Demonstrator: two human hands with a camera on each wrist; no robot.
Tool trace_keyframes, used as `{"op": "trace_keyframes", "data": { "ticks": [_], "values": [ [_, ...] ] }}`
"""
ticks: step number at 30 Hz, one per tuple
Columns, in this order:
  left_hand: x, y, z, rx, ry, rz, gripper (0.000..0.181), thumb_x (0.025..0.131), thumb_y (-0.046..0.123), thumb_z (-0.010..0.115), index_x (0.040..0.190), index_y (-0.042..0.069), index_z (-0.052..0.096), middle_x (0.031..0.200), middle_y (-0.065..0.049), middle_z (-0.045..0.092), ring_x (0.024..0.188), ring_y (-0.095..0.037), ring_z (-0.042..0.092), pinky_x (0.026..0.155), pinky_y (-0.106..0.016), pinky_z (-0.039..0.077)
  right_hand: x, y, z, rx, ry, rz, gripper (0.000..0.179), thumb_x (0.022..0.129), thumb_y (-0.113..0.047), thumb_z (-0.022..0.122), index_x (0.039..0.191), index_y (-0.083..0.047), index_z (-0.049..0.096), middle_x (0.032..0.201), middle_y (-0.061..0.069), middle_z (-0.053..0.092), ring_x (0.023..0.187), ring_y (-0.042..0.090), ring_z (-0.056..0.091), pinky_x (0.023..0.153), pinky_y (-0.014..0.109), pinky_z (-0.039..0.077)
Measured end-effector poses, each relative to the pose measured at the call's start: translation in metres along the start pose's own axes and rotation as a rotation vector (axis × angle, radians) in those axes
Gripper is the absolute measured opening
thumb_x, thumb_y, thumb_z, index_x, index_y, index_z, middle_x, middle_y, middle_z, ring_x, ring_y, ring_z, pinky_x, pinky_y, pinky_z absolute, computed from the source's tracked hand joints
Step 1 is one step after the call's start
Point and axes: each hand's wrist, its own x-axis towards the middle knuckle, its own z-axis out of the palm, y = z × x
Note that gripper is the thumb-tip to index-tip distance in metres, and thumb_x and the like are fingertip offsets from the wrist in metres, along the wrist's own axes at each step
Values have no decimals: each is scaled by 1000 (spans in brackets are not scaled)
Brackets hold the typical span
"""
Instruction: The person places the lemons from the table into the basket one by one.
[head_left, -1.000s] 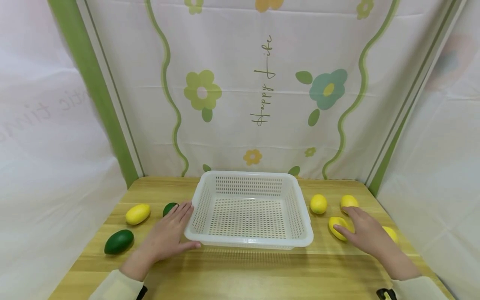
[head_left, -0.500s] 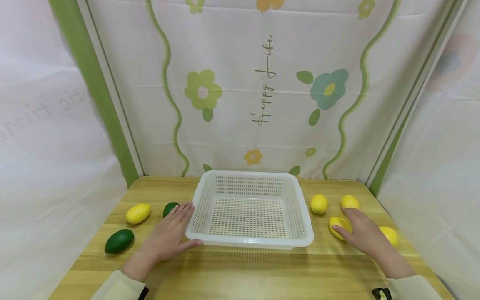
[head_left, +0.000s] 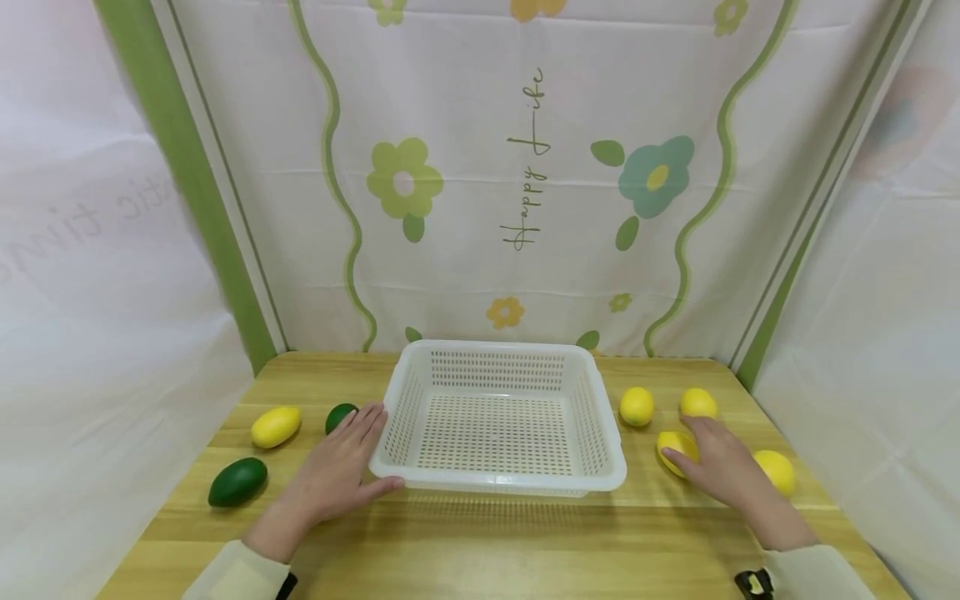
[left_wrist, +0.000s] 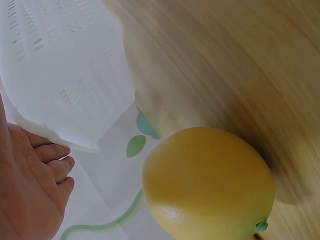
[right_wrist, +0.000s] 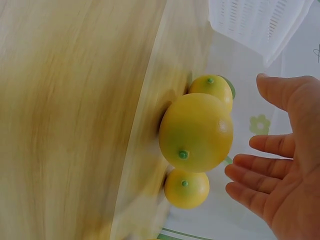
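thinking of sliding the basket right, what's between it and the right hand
In the head view, one yellow fruit, partly covered by the right hand; a second fruit lies farther back, beside the basket.

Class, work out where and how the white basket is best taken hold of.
Probably the white basket is best gripped by the rim at both short ends, left hand and right hand coming from either side: it stands upright and wide, and its rim flares beyond the walls, offering a lip.

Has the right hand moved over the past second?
Yes, slightly: in the head view, the right hand has shifted left, toward the white basket.
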Motion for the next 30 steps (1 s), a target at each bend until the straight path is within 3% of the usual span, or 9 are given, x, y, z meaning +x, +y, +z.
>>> {"op": "trace_keyframes", "data": {
  "ticks": [14, 25, 30],
  "values": [
    [-1, -2, 0, 1, -35, -16, 97, 89, 69, 50, 146, -8, 34, 153, -22, 28, 140, -35, 30, 114, -49, 24, 4, -4, 8, -4, -52, 96, 69, 87, -30, 71, 126, 21, 46, 119, 41, 52, 109, 57, 49, 88, 65, 43],
    [1, 0, -2, 6, 5, 5, 97, 88, 69, 51, 144, -9, 38, 151, -24, 31, 137, -38, 34, 112, -50, 27, 8, -12, 11, -1, -150, 181, 71, 88, -29, 70, 125, 24, 41, 120, 46, 47, 109, 60, 47, 87, 66, 43],
    [1, 0, -2, 9, -13, 0, 97, 88, 70, 50, 144, -9, 37, 151, -24, 31, 138, -37, 33, 113, -50, 26, 11, -10, 14, -16, -173, 184, 75, 87, -28, 71, 126, 27, 38, 119, 46, 47, 108, 59, 49, 86, 64, 44]
  ]
}}
